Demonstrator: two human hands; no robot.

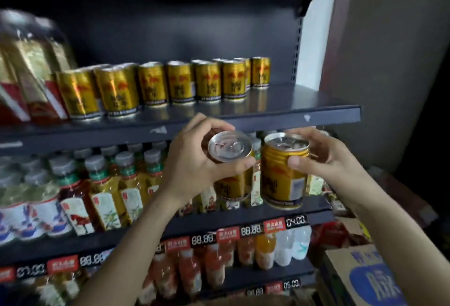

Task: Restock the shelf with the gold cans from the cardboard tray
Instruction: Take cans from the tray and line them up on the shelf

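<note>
My left hand (194, 162) grips a gold can (231, 159) from the side, its silver lid tipped toward me. My right hand (319, 157) holds a second gold can (280, 179) upright, thumb on its front. Both cans hang just below the front edge of the dark upper shelf (292, 115). On that shelf stand several gold cans (182, 84) in a row, some doubled behind, from the left to about the middle right. The shelf's right end is bare. The cardboard tray is not in view.
Wrapped gold and red packs (26, 81) lean at the shelf's left end. The shelf below carries bottled teas (104, 193); lower shelves hold orange and clear drinks (243, 254) behind price tags. A cardboard box with blue print (365, 279) stands at the lower right beside a grey wall.
</note>
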